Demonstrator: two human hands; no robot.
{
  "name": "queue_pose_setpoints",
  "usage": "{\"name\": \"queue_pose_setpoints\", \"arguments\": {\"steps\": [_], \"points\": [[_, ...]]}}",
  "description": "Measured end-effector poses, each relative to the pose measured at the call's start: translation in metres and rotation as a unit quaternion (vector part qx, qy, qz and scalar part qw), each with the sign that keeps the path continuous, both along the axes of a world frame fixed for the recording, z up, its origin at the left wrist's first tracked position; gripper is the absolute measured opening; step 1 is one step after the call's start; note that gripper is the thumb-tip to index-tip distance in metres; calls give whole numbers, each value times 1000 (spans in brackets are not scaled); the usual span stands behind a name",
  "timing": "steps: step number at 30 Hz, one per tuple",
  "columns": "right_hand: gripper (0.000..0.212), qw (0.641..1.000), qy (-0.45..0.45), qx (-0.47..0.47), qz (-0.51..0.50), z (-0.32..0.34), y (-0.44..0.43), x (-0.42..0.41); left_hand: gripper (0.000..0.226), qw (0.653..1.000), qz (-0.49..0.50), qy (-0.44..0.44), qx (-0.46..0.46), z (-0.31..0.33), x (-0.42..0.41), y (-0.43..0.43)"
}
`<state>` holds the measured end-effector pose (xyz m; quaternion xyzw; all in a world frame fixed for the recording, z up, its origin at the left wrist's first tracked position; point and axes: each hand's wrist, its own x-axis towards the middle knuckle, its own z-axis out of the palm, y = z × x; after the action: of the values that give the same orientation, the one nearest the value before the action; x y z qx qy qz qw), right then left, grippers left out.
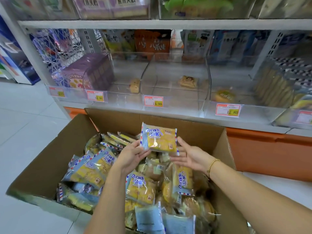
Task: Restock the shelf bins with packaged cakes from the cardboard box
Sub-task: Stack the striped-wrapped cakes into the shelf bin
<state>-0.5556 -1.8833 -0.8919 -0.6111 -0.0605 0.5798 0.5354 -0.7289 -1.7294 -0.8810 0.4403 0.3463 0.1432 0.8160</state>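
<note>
An open cardboard box on the floor holds several packaged cakes in blue-and-yellow wrappers. Both hands hold one cake packet upright above the box. My left hand grips its lower left corner. My right hand, with a gold bracelet on the wrist, holds its right edge with the palm up. Beyond the box, clear shelf bins stand on the lowest shelf. The middle bin holds a single cake.
Price tags hang on the bin fronts. A purple biscuit pack fills the left bin, and stacked goods stand at the right. An orange shelf base runs behind the box. White tiled floor lies to the left.
</note>
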Motion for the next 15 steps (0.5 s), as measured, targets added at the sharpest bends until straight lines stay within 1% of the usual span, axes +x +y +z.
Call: {"name": "queue_pose_setpoints", "arguments": {"steps": [1,2,3,5,6,7,8,10,12,13,14,15], "points": [[41,999,0,15,-43,6,2,4,35,1000,-4,-11,-18,-2,-1,-1],[33,998,-27,20,-61,11,5,8,39,999,-19,-19,-30,-4,0,0],[27,996,-66,19,-65,17,6,11,44,999,-45,-2,-15,-4,0,2],[13,988,-146,11,-44,26,7,21,54,990,-116,66,48,-6,0,3],[7,984,-176,7,-24,29,7,25,54,983,-146,92,66,-8,0,3],[3,981,-195,7,-1,33,6,29,49,977,-163,112,74,-10,-1,3],[4,978,-206,12,16,34,5,31,43,974,-178,116,74,-13,-1,3],[7,978,-201,28,36,38,3,37,43,979,-188,67,46,-18,-3,6],[7,978,-195,40,63,40,0,45,37,990,-144,5,4,-19,-5,8],[7,978,-189,43,79,41,-1,49,36,992,-124,-7,-6,-19,-5,10],[8,978,-183,40,94,41,-1,53,40,992,-128,-8,-1,-20,-4,13],[10,977,-180,31,106,40,-1,56,43,988,-155,9,22,-20,-2,14]]}}
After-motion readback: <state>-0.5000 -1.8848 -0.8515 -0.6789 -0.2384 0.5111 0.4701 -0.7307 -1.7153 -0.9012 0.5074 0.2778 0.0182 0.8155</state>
